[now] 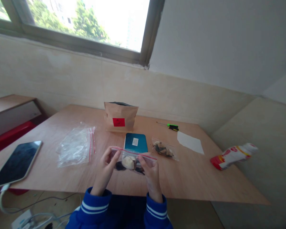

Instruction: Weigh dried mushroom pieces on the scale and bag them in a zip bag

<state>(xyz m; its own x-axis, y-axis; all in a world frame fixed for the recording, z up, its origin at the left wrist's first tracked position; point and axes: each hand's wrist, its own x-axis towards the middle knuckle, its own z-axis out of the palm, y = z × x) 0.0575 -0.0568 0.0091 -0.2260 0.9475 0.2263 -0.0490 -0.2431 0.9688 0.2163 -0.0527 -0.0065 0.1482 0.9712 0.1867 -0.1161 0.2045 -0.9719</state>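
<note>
A clear zip-lock bag (129, 162) with a red seal strip is held up between both hands, above the table's near edge. Pale and dark dried pieces show inside it. My left hand (106, 165) pinches the bag's top left, thumb in front. At the top right, my right hand (152, 173) grips the same strip between thumb and fingers. Just behind the bag lies a flat teal square device (136, 143) with a white label. A second filled zip-lock bag (163, 149) rests on the table to the right of it.
On the wooden table (181, 178) stand a brown paper pouch (121, 116) and a red-and-white bottle (232, 156). Clear bags (75, 146) and a tablet (16, 162) with a cable lie left. Screwdrivers (170, 126) and white paper (190, 142) lie right.
</note>
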